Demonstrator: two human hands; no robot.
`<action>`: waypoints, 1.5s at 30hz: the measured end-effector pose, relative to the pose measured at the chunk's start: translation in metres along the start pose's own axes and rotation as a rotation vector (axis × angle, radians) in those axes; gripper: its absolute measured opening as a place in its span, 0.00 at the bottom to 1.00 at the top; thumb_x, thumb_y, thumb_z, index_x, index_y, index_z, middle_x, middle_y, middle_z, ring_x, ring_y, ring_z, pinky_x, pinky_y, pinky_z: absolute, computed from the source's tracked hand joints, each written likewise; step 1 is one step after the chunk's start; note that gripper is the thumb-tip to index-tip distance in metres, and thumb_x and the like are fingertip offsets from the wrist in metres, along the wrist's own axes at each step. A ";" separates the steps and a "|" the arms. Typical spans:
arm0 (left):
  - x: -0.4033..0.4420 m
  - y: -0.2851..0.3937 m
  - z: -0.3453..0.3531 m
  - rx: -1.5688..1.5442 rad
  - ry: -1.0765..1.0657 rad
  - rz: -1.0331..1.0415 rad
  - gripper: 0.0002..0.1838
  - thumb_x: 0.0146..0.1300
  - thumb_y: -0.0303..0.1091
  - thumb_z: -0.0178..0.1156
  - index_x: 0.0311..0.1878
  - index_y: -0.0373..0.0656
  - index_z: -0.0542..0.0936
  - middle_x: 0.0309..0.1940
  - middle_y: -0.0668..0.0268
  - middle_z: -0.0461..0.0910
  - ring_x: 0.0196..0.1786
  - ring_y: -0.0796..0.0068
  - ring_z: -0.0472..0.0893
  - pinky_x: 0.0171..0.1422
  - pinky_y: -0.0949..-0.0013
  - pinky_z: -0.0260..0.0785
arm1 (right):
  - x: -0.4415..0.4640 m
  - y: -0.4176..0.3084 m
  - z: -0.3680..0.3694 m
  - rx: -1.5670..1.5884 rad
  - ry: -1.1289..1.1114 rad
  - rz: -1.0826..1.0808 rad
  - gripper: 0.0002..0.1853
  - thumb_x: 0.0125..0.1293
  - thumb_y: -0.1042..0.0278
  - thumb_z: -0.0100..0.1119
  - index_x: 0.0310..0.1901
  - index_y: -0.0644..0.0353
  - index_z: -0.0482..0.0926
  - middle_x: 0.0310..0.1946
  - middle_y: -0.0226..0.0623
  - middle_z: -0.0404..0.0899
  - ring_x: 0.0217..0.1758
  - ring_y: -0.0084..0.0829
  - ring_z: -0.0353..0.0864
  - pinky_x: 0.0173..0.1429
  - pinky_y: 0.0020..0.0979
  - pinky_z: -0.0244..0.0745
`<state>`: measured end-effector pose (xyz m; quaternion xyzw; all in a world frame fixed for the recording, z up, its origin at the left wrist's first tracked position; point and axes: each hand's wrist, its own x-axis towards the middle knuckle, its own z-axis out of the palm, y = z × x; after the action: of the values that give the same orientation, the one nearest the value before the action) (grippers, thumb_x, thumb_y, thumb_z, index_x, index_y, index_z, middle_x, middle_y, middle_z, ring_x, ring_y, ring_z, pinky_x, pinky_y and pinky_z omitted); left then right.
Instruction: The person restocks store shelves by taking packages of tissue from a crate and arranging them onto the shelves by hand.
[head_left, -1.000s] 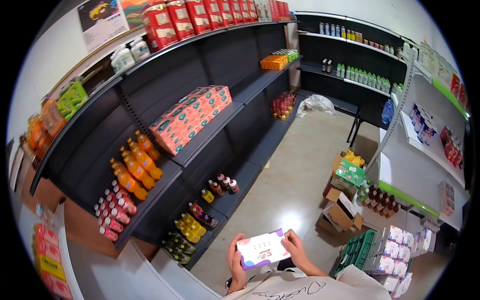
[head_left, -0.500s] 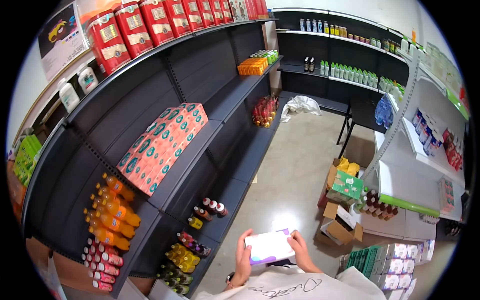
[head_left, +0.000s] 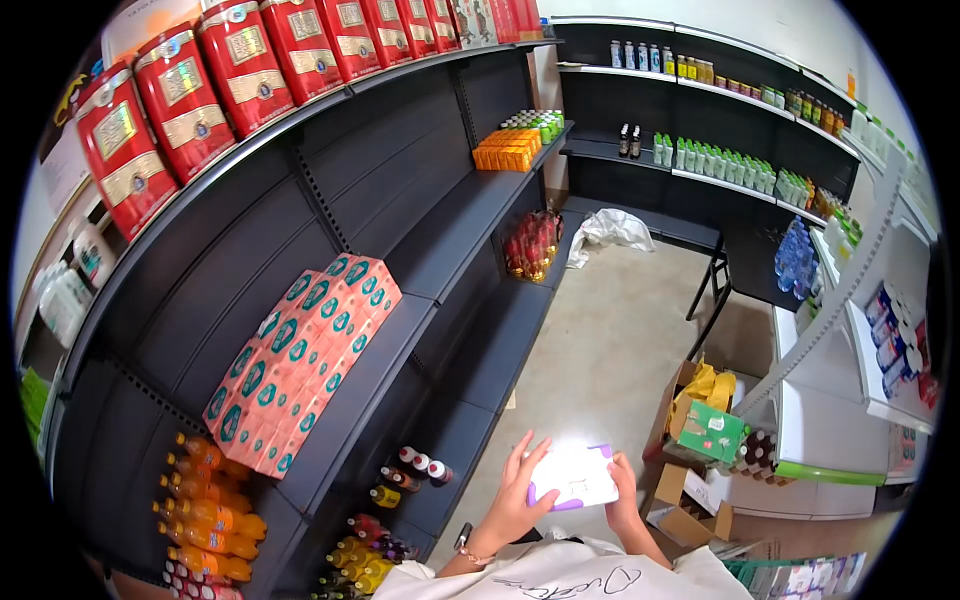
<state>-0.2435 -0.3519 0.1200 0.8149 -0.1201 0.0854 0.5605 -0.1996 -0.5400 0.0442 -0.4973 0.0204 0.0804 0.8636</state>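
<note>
A white packet with purple corners (head_left: 575, 477) is held level in front of my shirt, between both hands. My left hand (head_left: 520, 492) lies at its left end, thumb on the lower edge and the other fingers raised and spread behind it. At the right end, my right hand (head_left: 622, 487) grips the packet with its thumb on top. Glare washes out most of the print on the packet. To the left, pink packs with green ovals (head_left: 300, 360) are stacked on the middle shelf (head_left: 375, 350).
Orange bottles (head_left: 210, 515) and red tins (head_left: 185, 95) stand on the left shelves. An open carton (head_left: 690, 505) and a green box (head_left: 708, 430) sit on the floor at right, beside white shelving (head_left: 830, 420). White cloth (head_left: 610, 232) lies at the back.
The view has moved forward along the left shelves. My left hand's fingers have lifted and spread at the packet's left end; my right hand still grips it.
</note>
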 end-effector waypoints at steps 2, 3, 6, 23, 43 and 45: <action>0.018 -0.015 -0.005 -0.022 -0.021 -0.052 0.38 0.62 0.39 0.61 0.73 0.41 0.58 0.73 0.46 0.46 0.71 0.51 0.61 0.74 0.55 0.52 | 0.020 0.005 0.003 0.034 0.039 0.073 0.09 0.65 0.63 0.52 0.31 0.54 0.65 0.29 0.24 0.64 0.33 0.16 0.61 0.40 0.21 0.59; 0.026 -0.028 -0.008 0.002 -0.024 -0.087 0.39 0.62 0.40 0.61 0.73 0.42 0.57 0.73 0.46 0.46 0.72 0.50 0.59 0.74 0.54 0.51 | 0.032 0.014 0.003 0.027 0.053 0.105 0.09 0.65 0.63 0.52 0.31 0.54 0.65 0.29 0.24 0.64 0.34 0.16 0.61 0.41 0.21 0.59; 0.054 -0.077 -0.023 -0.007 -0.048 -0.183 0.41 0.62 0.41 0.62 0.74 0.42 0.55 0.74 0.44 0.43 0.75 0.45 0.50 0.76 0.53 0.47 | 0.080 0.034 0.012 0.002 0.096 0.187 0.08 0.64 0.65 0.54 0.31 0.53 0.66 0.28 0.23 0.64 0.34 0.17 0.61 0.41 0.21 0.59; 0.332 -0.180 -0.214 0.238 0.455 -0.065 0.38 0.62 0.33 0.62 0.72 0.37 0.57 0.71 0.44 0.55 0.70 0.46 0.62 0.71 0.56 0.57 | 0.450 0.039 0.218 -0.137 -0.155 0.008 0.09 0.65 0.64 0.53 0.42 0.57 0.68 0.37 0.27 0.66 0.42 0.20 0.63 0.50 0.23 0.59; 0.435 -0.399 -0.236 -0.030 1.167 -0.613 0.37 0.66 0.32 0.58 0.73 0.35 0.53 0.56 0.50 0.77 0.47 0.71 0.81 0.46 0.71 0.73 | 0.735 0.174 0.362 -0.724 -1.122 0.046 0.33 0.58 0.60 0.70 0.62 0.63 0.67 0.51 0.50 0.79 0.55 0.37 0.79 0.61 0.33 0.71; 0.452 -0.403 -0.237 -0.043 1.248 -0.607 0.40 0.65 0.31 0.58 0.74 0.33 0.47 0.57 0.48 0.75 0.53 0.68 0.80 0.50 0.72 0.73 | 0.757 0.192 0.363 -0.624 -1.257 -0.005 0.34 0.56 0.64 0.71 0.63 0.61 0.67 0.52 0.50 0.78 0.57 0.40 0.78 0.61 0.34 0.71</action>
<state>0.3049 -0.0375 -0.0311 0.5995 0.4563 0.3752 0.5400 0.4998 -0.0428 -0.0236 -0.5813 -0.5080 0.3525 0.5290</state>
